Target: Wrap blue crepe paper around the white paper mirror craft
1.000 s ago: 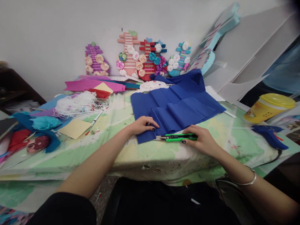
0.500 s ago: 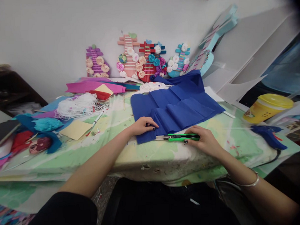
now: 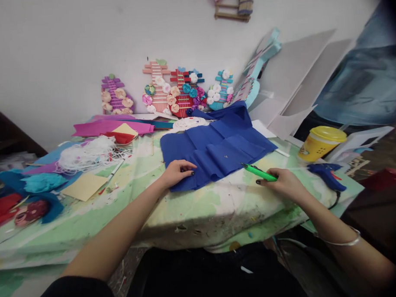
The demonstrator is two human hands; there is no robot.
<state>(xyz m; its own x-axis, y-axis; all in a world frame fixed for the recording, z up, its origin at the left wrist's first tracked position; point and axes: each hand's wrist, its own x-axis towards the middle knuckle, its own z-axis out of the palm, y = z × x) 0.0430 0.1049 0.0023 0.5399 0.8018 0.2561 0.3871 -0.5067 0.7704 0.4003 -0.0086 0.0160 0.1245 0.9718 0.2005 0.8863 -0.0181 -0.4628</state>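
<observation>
"Two hands at the table (image 3: 226,204): where's the cloth (image 3: 214,143)?"

"Flat but creased on the tabletop, mostly ahead of both hands. Its near left corner is under the left hand (image 3: 178,174); the right hand (image 3: 285,184) is off to its right, nearer the person."

"And the cutter (image 3: 261,172)?"

"In the right hand, its tip towards the left hand but well apart from it. The tip overlaps the cloth's near edge in view; I can't tell whether they touch."

"Which way do they lie?"

"The cutter's long axis slants, back end at the right hand, tip to the left and away from the person. The cloth runs longest from left to right, its far right part bunched up."

"How open are the hands?"

"The left is partly open, fingers bent, thumb and forefinger slightly apart, resting on the cloth. The right is closed round the cutter's back end, thumb on the near side."

"Anything beside it?"

"The glue gun (image 3: 327,174), to its right, with the yellow tub (image 3: 321,143) behind."
</observation>
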